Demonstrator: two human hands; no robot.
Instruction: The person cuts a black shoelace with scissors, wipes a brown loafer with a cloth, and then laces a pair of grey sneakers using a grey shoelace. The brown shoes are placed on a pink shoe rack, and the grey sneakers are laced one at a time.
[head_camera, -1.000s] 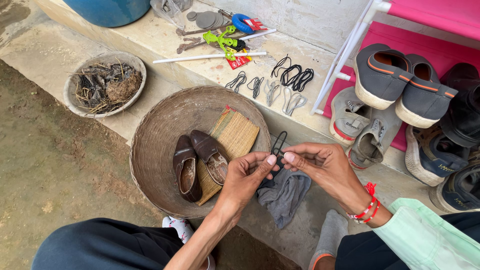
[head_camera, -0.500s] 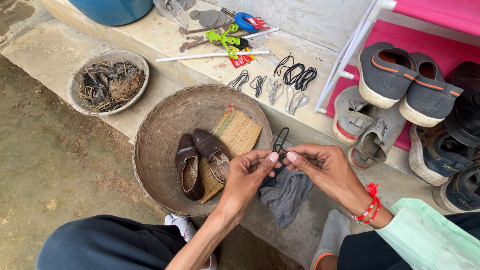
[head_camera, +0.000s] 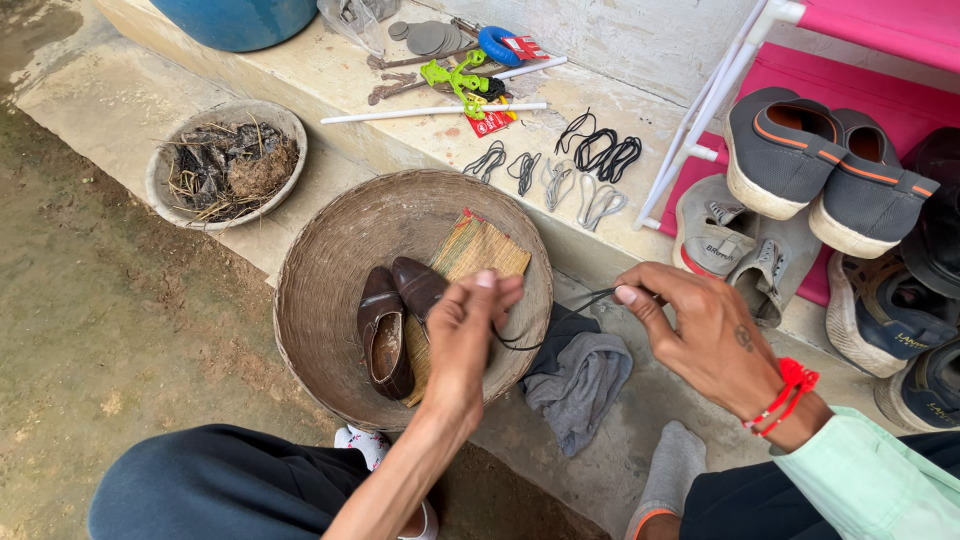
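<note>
Black shoelace (head_camera: 560, 318), slack between hands

We wear dark navy trousers (head_camera: 200, 485), a pale mint-green sleeve (head_camera: 870, 480), a red thread wristband (head_camera: 785, 395), and a grey sock (head_camera: 670, 470) with an orange cuff.

We see the left hand (head_camera: 462, 335) and right hand (head_camera: 705, 335) pinching a dark lace (head_camera: 560, 318) stretched between them, above the rim of a woven basket (head_camera: 330, 270). In the basket lie two brown shoes (head_camera: 395, 315) and a straw mat (head_camera: 480, 250). A grey cloth (head_camera: 580, 380) sits at five o'clock from the basket. More laces (head_camera: 565, 170) lie on the ledge (head_camera: 330, 85) at one o'clock, a bowl (head_camera: 165, 170) of debris at ten o'clock, grey shoes (head_camera: 820, 170) at three o'clock.
</note>
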